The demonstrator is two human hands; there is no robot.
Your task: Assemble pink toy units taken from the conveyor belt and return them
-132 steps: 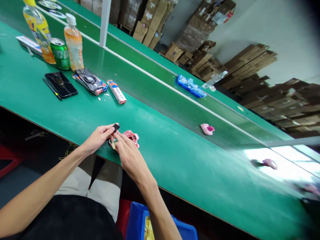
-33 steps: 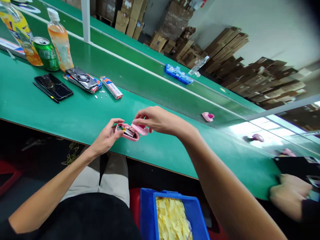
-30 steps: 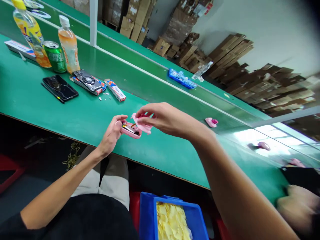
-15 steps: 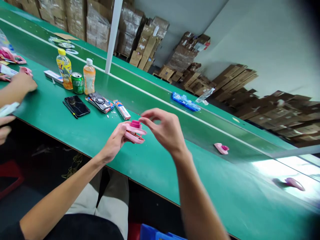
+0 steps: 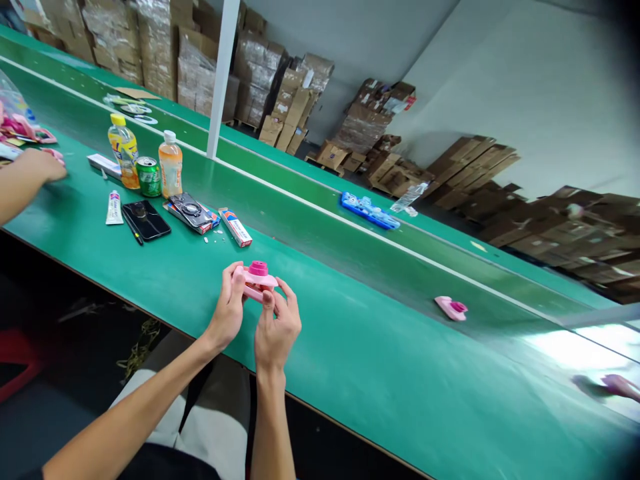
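Between my two hands, above the near edge of the green table, is a pink plastic toy camera [image 5: 260,279] with a darker pink round knob on top. Its two shell halves stand slightly apart. My left hand [image 5: 228,311] grips its left end, thumb on top. On the right end, the fingers and thumb of my right hand [image 5: 278,327] are closed round the shell. What lies inside the shell is mostly hidden.
Left of my hands lie a small box [image 5: 235,227], a ringed phone [image 5: 192,208], a black phone [image 5: 150,220] and a tube [image 5: 114,208]. Bottles [image 5: 171,165] and a can [image 5: 149,177] stand behind. A similar pink piece [image 5: 451,308] is on the right. Another person's hand [image 5: 43,167] works far left.
My right hand has come down from above the knob to grip the shell's right end. A tube now lies beside the black phone, where the co-worker's nearer hand has withdrawn.
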